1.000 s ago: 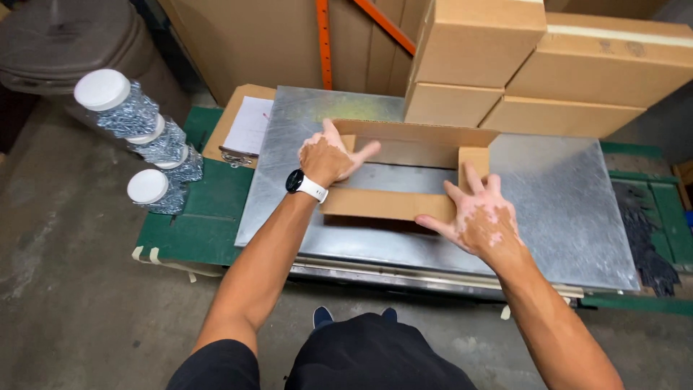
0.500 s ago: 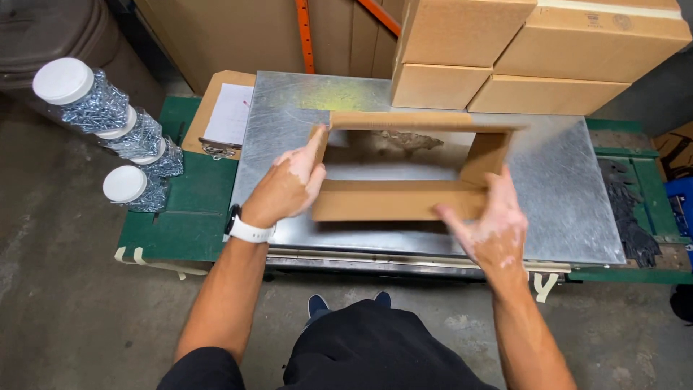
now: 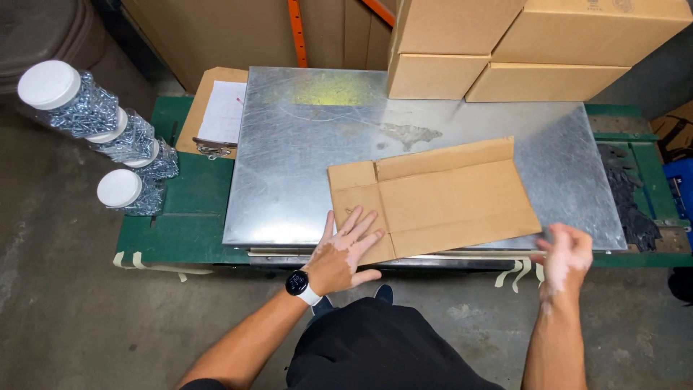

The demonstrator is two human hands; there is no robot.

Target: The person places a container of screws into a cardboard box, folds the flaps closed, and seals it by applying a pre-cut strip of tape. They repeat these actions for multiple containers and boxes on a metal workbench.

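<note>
1. Bare skin, no closed hold anywhere: the left hand point(image 3: 345, 253) lies palm-down with its fingers fanned wide, pressing the near left corner of the flattened brown corrugated cardboard box point(image 3: 433, 196); its grip is wide and flat, holding nothing closed.
2. At the near right corner, the right hand point(image 3: 567, 254) hangs just beside the box edge; its fingers are loosely curled and blurred (whether they touch the card I cannot tell), and it clasps nothing.
3. Both forearms reach forward from the body, the left wrist wearing a black watch with a white strap point(image 3: 298, 284).
4. The box lies collapsed flat, flaps out, on the shiny galvanised metal sheet point(image 3: 303, 144) topping the green desk point(image 3: 189, 227), its near edge overhanging slightly. Judged from this, it is not yet formed or taped.
5. Further out: stacked closed cardboard cartons point(image 3: 505, 50) at the back, clear jars of metal screws with white lids point(image 3: 94, 123) at left, a clipboard with paper point(image 3: 216, 112).
</note>
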